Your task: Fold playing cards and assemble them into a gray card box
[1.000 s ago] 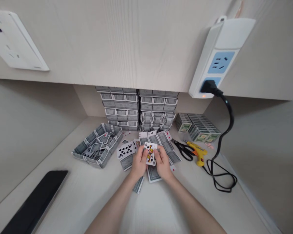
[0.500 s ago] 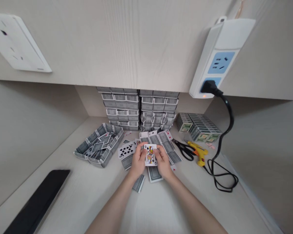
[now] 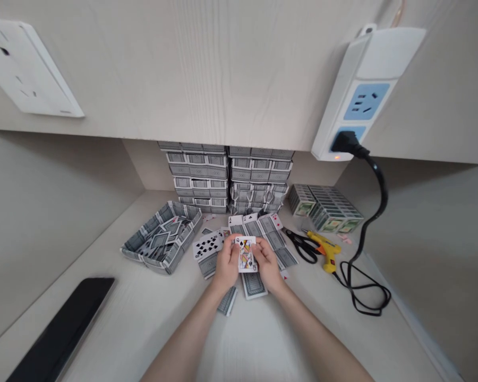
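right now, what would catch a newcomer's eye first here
Probably the queen card, held between the left hand and right hand near the middle. Then the bright yellow glue gun beside the black scissors on the right, and the tall grey-patterned stacks at the back.

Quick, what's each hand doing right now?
Left hand: closed on the left edge of the queen card.
Right hand: closed on the same card's right edge.

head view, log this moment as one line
left hand: holds queen card face up | right hand: holds same card | tray: loose cards inside | scissors: beside yellow glue gun
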{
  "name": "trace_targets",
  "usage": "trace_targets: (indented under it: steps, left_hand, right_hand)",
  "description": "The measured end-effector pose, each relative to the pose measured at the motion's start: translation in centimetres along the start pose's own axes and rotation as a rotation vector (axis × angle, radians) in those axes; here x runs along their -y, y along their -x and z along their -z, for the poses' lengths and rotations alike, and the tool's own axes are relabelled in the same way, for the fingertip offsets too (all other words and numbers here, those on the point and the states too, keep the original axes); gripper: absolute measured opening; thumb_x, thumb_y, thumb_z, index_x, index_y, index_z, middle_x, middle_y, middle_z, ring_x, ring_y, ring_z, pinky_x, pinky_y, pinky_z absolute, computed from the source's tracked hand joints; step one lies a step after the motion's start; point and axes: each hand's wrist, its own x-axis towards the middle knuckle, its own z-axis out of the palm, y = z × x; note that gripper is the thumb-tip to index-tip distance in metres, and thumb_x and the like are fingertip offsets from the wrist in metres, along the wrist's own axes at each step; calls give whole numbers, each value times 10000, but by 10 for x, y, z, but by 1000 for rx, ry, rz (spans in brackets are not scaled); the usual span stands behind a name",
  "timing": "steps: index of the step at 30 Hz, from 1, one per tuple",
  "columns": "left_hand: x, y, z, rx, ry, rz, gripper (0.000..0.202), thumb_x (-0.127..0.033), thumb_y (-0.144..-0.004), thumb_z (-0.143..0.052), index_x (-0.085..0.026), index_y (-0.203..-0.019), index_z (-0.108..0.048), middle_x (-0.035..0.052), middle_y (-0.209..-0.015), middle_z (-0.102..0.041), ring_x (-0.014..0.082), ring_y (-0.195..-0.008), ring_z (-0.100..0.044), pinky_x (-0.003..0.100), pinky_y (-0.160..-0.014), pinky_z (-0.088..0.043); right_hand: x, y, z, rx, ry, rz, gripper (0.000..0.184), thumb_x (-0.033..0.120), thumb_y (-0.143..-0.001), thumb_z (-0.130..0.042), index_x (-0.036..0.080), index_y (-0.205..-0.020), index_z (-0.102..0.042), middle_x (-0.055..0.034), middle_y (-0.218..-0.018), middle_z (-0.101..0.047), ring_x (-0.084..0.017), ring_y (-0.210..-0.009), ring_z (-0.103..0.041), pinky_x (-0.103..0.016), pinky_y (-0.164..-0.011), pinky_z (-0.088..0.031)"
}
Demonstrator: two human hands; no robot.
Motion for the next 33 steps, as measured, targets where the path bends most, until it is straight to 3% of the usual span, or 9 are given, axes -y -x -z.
trace_targets:
  steps: [16, 25, 29, 33]
  left_hand:
    - [6, -1, -2, 10, 69, 17, 254, -335, -815, -423, -198, -1027, -450, 13, -785, -586, 133, -635, -564, 245, -585, -457]
    - [3, -5, -2, -22, 179, 76, 262, -281, -774, -453, -191, -1014, -509, 13, -818, -581, 130, -661, -544, 233, -591, -444]
    - [4, -6, -1, 10, 170, 71, 237, -276, -773, -454, -187, -978, -533, 21, -874, -585, 136, -722, -548, 237, -642, -444]
    - [6, -6, 0, -4, 154, 82, 184, -284, -767, -460, -186, -912, -517, 2, -788, -577, 132, -671, -541, 242, -621, -446]
  right_hand:
    - [2, -1, 1, -11, -166, -93, 209, 351, -727, -554, 208, -865, -488, 49, -616, -530, -107, -506, -488, -213, -477, -404]
    - [9, 1, 0, 28, -241, -201, 215, 355, -712, -569, 238, -844, -448, 54, -650, -542, -110, -479, -493, -222, -433, -422]
    - [10, 1, -1, 27, -244, -187, 220, 344, -715, -565, 237, -871, -453, 53, -635, -525, -111, -486, -491, -222, -448, -422]
    - [7, 1, -2, 6, -184, -155, 203, 338, -731, -548, 233, -877, -454, 52, -623, -519, -103, -472, -463, -209, -428, -391]
